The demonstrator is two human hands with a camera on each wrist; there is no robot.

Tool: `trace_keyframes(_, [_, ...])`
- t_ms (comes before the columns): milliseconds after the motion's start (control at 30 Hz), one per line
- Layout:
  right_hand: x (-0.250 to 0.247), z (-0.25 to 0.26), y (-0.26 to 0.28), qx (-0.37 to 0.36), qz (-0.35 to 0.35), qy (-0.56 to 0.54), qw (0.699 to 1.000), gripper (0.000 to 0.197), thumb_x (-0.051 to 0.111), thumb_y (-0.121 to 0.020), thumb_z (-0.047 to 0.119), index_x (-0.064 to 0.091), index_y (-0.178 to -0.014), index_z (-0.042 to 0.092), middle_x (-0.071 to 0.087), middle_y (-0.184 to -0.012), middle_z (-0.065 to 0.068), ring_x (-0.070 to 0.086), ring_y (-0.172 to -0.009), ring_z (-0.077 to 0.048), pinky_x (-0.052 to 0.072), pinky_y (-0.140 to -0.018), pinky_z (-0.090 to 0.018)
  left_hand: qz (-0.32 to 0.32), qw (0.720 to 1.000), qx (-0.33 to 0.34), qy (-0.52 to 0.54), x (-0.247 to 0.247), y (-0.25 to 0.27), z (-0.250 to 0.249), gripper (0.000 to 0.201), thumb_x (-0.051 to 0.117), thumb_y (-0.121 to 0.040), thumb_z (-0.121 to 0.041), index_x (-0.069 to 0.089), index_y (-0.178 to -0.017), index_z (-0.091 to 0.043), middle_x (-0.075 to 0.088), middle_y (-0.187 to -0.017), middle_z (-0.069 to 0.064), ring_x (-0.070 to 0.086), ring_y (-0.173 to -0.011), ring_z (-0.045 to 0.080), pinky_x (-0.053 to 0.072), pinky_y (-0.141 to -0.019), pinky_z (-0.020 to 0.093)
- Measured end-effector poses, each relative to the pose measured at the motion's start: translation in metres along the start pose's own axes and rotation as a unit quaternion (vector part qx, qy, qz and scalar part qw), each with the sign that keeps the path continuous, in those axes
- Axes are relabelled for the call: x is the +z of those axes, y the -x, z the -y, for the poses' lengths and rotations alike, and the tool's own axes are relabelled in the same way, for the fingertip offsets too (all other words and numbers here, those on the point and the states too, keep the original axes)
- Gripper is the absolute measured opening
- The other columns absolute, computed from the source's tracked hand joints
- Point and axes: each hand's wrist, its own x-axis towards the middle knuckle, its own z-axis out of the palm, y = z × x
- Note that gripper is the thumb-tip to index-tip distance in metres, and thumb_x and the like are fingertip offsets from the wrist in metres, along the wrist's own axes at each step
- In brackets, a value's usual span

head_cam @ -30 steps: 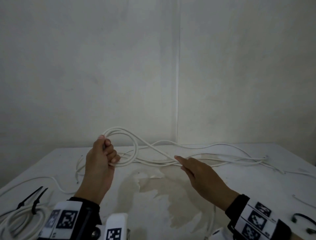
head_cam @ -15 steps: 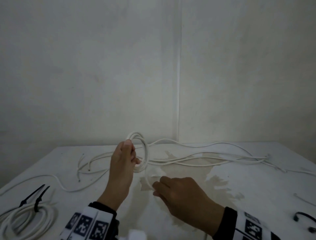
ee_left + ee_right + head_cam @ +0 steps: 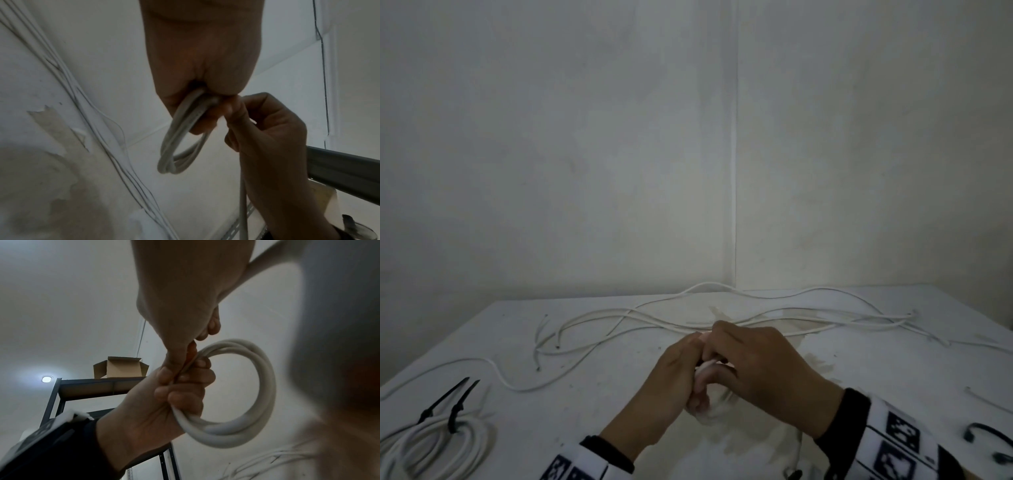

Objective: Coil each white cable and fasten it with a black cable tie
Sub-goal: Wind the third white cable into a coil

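1 tied white cable coil (image 3: 431, 442) done at table's near-left corner. Your left hand (image 3: 671, 380) grips 2nd small white cable coil (image 3: 242, 394); right hand (image 3: 760, 366) pinches its strand. Tie pending; loose white cables (image 3: 688, 318) along far edge remain.

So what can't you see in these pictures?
- Head view: the coil is hidden between the left hand and right hand.
- Head view: the tied bundle is cut off by the left edge, and the black tie by the right edge.
- Right wrist view: a blurred dark shape fills the right side; I cannot tell what it is.
- Left wrist view: the coil shows, but its free end runs off the bottom edge.
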Motion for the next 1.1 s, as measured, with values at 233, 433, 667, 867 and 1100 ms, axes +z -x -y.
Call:
trace_keyframes(233, [-0.018,-0.017,0.002,0.044,-0.018,-0.023,0.999,0.030,0.032,-0.096,0.046,0.045,-0.084,0.022,0.057,-0.069,0.004,0.046,-0.060,-0.009,0.035,-0.047,-0.019,0.058,0.988,-0.109,0.090,-0.002,0.003,-0.009,0.044,0.030,-0.098,-0.029,0.044,-0.059,-0.013,0.032,-0.045,-0.002,0.022,-0.034,0.009,0.023,-0.040,0.018])
trace_keyframes(433, [-0.023,-0.030,0.004,0.094,-0.017,-0.105,0.990,0.024,0.050,-0.088,0.039,0.060,-0.081,0.018,0.057,-0.075,0.010,0.050,-0.063,-0.007,0.040,-0.053,-0.021,0.058,0.984,-0.118,0.121,0.004,0.008,-0.009,0.050,0.024,-0.099,-0.034,0.048,-0.062,-0.011,0.031,-0.044,-0.002,0.021,-0.034,0.008,0.022,-0.040,0.017])
trace_keyframes(667, [-0.025,-0.033,0.006,0.176,0.000,-0.175,0.969,0.029,0.051,-0.085,0.034,0.067,-0.082,0.009,0.060,-0.075,0.015,0.054,-0.070,0.002,0.040,-0.065,-0.009,0.048,0.985,-0.104,0.127,0.008,0.009,-0.021,0.042,0.030,-0.097,-0.032,0.044,-0.064,-0.010,0.029,-0.042,-0.005,0.020,-0.033,0.007,0.020,-0.037,0.015])
trace_keyframes(867, [-0.028,-0.009,0.002,0.356,-0.007,-0.368,0.859,0.028,0.038,-0.098,0.021,0.046,-0.073,0.013,0.058,-0.067,-0.001,0.038,-0.042,-0.001,0.030,-0.047,-0.011,-0.044,0.971,-0.056,0.229,0.003,0.001,-0.030,0.041,0.033,-0.096,-0.028,0.039,-0.060,-0.010,0.024,-0.041,-0.006,0.017,-0.031,0.004,0.017,-0.033,0.013])
trace_keyframes(1100, [-0.016,0.005,0.002,0.356,-0.036,-0.369,0.858,0.035,0.031,-0.090,0.038,0.048,-0.073,0.012,0.053,-0.052,0.004,0.040,-0.042,-0.002,0.033,-0.048,-0.013,-0.094,0.959,-0.039,0.264,0.004,-0.004,-0.025,0.042,0.034,-0.096,-0.032,0.041,-0.061,-0.010,0.023,-0.043,-0.004,0.018,-0.031,0.005,0.022,-0.032,0.015])
